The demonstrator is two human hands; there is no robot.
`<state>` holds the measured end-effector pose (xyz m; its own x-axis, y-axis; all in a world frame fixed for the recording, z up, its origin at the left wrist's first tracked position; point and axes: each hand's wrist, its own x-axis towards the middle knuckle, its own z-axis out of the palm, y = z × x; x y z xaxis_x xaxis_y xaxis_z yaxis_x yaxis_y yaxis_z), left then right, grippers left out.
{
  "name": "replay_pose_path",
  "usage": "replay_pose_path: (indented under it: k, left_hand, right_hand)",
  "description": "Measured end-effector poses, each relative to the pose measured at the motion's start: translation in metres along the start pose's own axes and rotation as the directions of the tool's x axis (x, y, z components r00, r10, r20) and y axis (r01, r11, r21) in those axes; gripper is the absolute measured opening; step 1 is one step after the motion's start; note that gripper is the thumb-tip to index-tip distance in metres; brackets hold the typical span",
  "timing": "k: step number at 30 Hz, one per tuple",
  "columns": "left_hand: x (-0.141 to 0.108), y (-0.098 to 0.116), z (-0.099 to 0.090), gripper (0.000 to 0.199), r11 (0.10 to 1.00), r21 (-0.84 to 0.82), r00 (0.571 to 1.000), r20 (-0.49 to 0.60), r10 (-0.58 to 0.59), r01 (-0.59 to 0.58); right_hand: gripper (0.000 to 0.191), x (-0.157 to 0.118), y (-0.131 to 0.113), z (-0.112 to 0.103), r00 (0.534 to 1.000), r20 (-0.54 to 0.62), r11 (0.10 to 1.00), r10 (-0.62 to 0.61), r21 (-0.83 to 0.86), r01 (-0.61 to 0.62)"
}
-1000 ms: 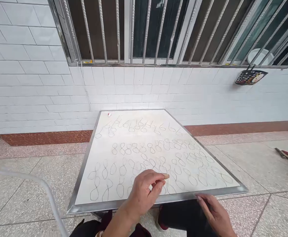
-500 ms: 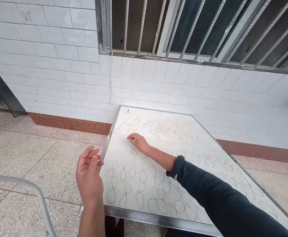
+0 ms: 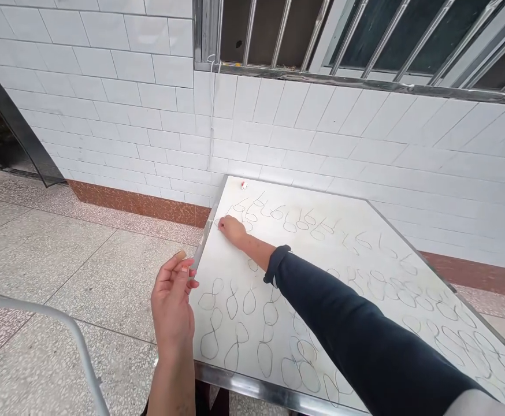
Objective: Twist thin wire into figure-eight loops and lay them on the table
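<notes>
A white-topped table [image 3: 274, 260] carries many thin dark loops, shaped like 6s and 8s; whether they are drawn or loose string cannot be told. My right hand [image 3: 232, 230] reaches to the table's far left part, its fingers pinched at a loop in the upper rows; what they hold is too small to see. My left hand [image 3: 175, 292] is raised beside the table's left edge, palm up, thumb near the curled fingers, with something tiny or nothing between them. A small red and white object [image 3: 244, 185] lies at the far left corner.
Behind the table stands a white tiled wall [image 3: 140, 104] with a barred window [image 3: 304, 34] above. A grey curved metal tube [image 3: 77, 341] is at lower left, over the speckled floor [image 3: 109, 277]. A dark doorway is at far left.
My right hand has moved forward and left over the upper loops, its fingers now more closed. My left hand keeps much the same pose. The view has shifted left.
</notes>
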<state>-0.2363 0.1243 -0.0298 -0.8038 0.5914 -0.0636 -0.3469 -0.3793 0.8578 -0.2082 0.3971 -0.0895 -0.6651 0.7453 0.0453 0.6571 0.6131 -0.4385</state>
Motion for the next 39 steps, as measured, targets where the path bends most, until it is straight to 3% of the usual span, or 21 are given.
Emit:
replay_pose_path:
  k: [6,12,13,16,18,22,29,34,36,39]
  left_hand:
    - [0.002,-0.003,0.003,0.040,0.995,-0.037,0.996,0.012,-0.089,0.090]
    - [0.002,-0.014,0.005,0.042,0.986,-0.056,0.988,0.019,-0.153,0.154]
    - [0.001,-0.016,0.007,0.042,0.984,-0.055,0.985,0.034,-0.166,0.168]
    - [-0.009,-0.018,0.016,0.044,0.980,-0.024,0.971,0.144,-0.191,0.196]
    - [-0.022,-0.015,0.023,0.046,0.983,0.024,0.955,0.232,-0.184,0.183]
    - [-0.061,-0.006,0.037,0.044,0.984,0.118,0.911,0.376,-0.172,0.137]
    - [-0.136,-0.006,0.051,0.044,0.970,0.124,0.885,0.398,-0.241,0.208]
    - [-0.178,-0.009,0.048,0.038,0.959,0.120,0.873,0.396,-0.285,0.259]
    - [-0.194,-0.008,0.047,0.036,0.960,0.133,0.865,0.416,-0.279,0.246]
    - [-0.217,-0.008,0.046,0.036,0.961,0.193,0.844,0.464,-0.269,0.200]
  right_hand:
    - [0.014,-0.027,-0.008,-0.008,0.999,-0.022,0.999,-0.040,0.005,0.040]
    - [0.013,-0.104,-0.024,-0.035,0.972,-0.135,0.977,-0.195,0.062,0.204]
    - [0.012,-0.122,-0.028,-0.040,0.956,-0.169,0.965,-0.240,0.063,0.254]
    - [0.013,-0.177,-0.040,-0.051,0.799,-0.346,0.852,-0.491,0.001,0.524]
    - [0.014,-0.212,-0.046,-0.060,0.723,-0.371,0.793,-0.583,-0.064,0.607]
    - [0.017,-0.271,-0.050,-0.081,0.691,-0.345,0.766,-0.635,-0.169,0.620]
    - [0.024,-0.351,-0.044,-0.116,0.709,-0.361,0.785,-0.606,-0.125,0.606]
    - [0.023,-0.405,-0.040,-0.117,0.721,-0.415,0.785,-0.554,0.025,0.618]
    - [0.020,-0.426,-0.037,-0.109,0.743,-0.501,0.793,-0.444,0.166,0.586]
    - [0.006,-0.449,-0.032,-0.093,0.814,-0.572,0.734,-0.106,0.507,0.452]
